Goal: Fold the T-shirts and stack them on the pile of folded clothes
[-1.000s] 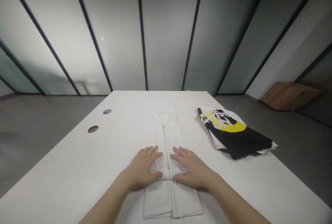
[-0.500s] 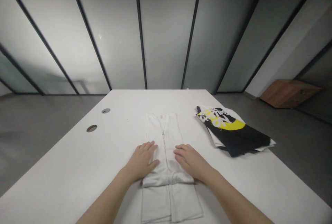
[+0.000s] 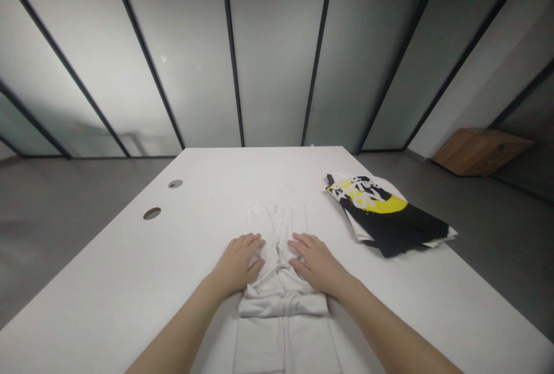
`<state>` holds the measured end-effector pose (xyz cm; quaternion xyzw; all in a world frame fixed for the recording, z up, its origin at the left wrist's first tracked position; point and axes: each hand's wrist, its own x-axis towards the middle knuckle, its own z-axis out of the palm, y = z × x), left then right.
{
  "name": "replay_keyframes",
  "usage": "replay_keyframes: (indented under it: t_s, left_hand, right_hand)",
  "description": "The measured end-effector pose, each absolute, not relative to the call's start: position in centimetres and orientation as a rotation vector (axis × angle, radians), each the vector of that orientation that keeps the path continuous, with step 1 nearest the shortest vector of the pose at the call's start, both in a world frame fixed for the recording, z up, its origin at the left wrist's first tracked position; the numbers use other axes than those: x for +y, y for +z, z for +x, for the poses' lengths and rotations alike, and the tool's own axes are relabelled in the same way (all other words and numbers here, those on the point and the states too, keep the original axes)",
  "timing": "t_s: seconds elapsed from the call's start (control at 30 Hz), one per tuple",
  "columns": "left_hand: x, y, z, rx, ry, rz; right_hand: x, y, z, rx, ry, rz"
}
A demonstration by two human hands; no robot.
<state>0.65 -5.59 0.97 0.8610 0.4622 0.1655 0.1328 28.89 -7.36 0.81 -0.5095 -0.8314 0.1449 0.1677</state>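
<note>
A white garment with a V-shaped neck and a line down its middle lies in a long narrow shape in front of me. Its cloth is bunched into folds between my hands, with a thick roll across it just below them; the near part lies flat beyond the roll toward me. My left hand rests palm down on its left edge, fingers stretched out. On the right edge lies my right hand, likewise flat with fingers extended. Neither hand is closed round the cloth.
Under everything is a white table with two round holes at its left side, one of them the near hole. A stack of folded shirts, black, white and yellow on top, lies at the right. A wooden cabinet stands by the frosted glass wall.
The garment's far end has slid toward me, and the cloth between my hands has bunched up. Both hands stay at nearly the same place in view.
</note>
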Motion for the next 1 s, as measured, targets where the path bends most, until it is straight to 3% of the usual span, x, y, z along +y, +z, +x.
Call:
replay_keyframes:
  t_s: [0.27, 0.47, 0.77, 1.0]
  left_hand:
    - [-5.1, 1.7, 0.6, 1.468, 0.427, 2.141]
    - [-3.4, 0.1, -0.6, 1.937, 0.533, 2.295]
    - [-4.0, 1.6, -1.2, 1.717, 0.435, 2.342]
    - [-3.6, 0.0, -1.3, 1.993, 0.395, 2.339]
  right_hand:
    - [-8.0, 2.2, 28.3, -2.315, 0.609, -1.427]
    - [-6.1, -0.2, 29.4, -2.264, 0.380, -1.384]
    - [-6.8, 0.9, 29.5, -2.194, 0.540, -1.561]
    - [-5.4, -1.0, 30.4, -2.010, 0.161, -1.927]
